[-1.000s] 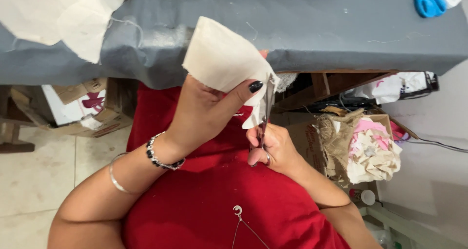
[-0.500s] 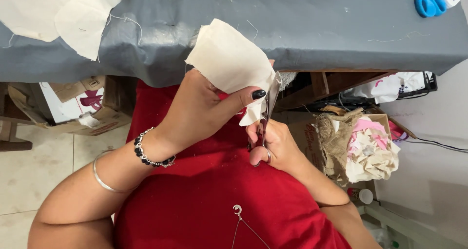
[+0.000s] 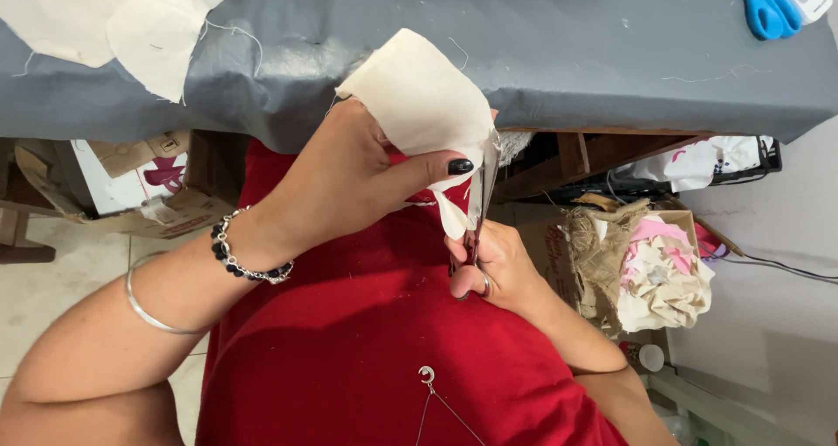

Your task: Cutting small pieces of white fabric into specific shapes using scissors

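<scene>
A home sewing corner: grey cloth-covered table (image 3: 611, 53), fabric scraps box (image 3: 650, 267), blue scissors (image 3: 768, 10).

Red top (image 3: 349, 359), beaded bracelet (image 3: 244, 258), silver bangle (image 3: 153, 311), dark nails.

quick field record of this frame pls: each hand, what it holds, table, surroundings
left hand: pinches a cream fabric piece in front of the table edge
right hand: grips metal scissors, blades up along the fabric's right edge
table: grey cover; cream fabric pieces at far left, blue-handled scissors at far right
wrist: beaded bracelet and thin bangle on the left arm
floor right: box of fabric scraps
</scene>
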